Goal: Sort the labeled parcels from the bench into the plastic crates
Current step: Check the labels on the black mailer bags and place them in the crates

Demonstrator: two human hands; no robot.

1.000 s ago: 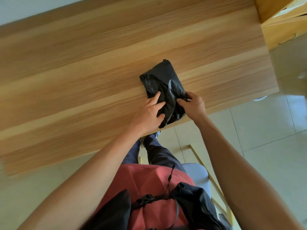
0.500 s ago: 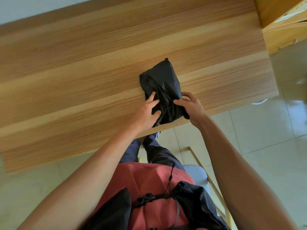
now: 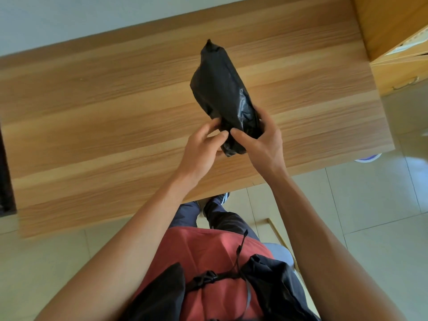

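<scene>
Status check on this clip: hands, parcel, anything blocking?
Right hand grips black parcel at its near end. Left hand pinches the same end. Parcel raised over wooden bench. No crate or label visible; nothing blocking.

Both bare forearms extended forward; right hand [image 3: 266,141] and left hand [image 3: 202,147] raised, fingers [image 3: 239,134] curled, gripping black parcel [image 3: 222,96].

- The parcel [image 3: 222,96] is above the tabletop [image 3: 92,126], between both hands.
- The left hand [image 3: 203,147] is left of the right hand [image 3: 261,144].
</scene>
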